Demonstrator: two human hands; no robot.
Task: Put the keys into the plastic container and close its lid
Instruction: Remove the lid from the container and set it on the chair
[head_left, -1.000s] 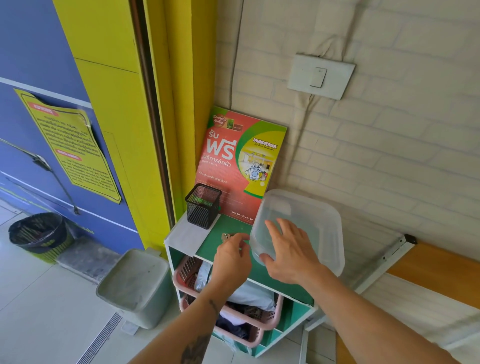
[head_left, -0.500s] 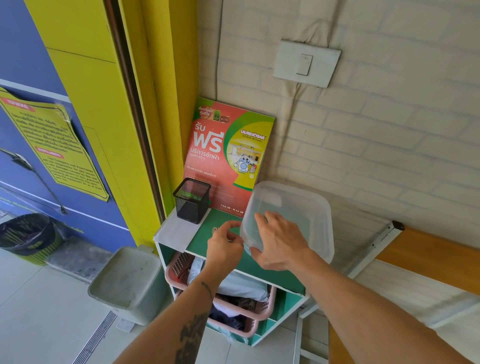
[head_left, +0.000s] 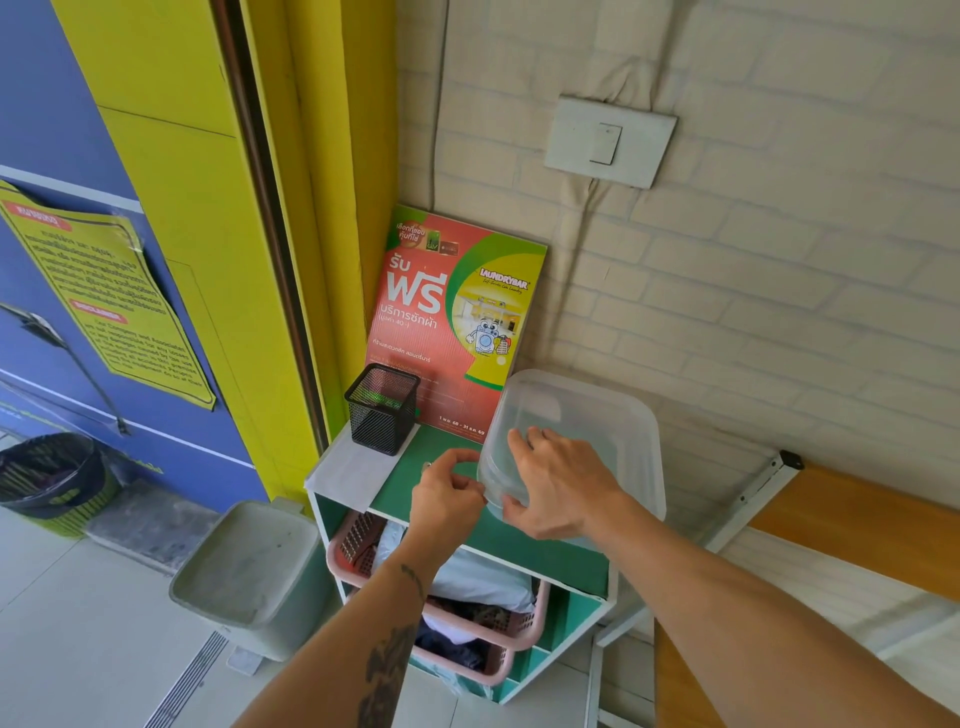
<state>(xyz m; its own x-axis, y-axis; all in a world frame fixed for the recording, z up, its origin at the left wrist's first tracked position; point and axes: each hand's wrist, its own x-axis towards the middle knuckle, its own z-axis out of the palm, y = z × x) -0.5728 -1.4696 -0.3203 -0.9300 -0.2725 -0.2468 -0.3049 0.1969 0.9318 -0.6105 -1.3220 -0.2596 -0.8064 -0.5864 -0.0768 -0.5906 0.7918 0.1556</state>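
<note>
Your right hand (head_left: 558, 488) clamps the plastic container (head_left: 582, 441) corner to steady it | your left hand (head_left: 448, 491) curls shut beside it, keys hidden | lid unopened

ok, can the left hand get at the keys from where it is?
Probably yes. The left hand is right over the keys, of which only a bit shows past its fingers, on the green shelf top. Nothing lies between; the plastic container sits beside them.

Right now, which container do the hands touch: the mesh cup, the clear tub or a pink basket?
The clear tub. Both the right hand and left hand are at its near edge.
</note>
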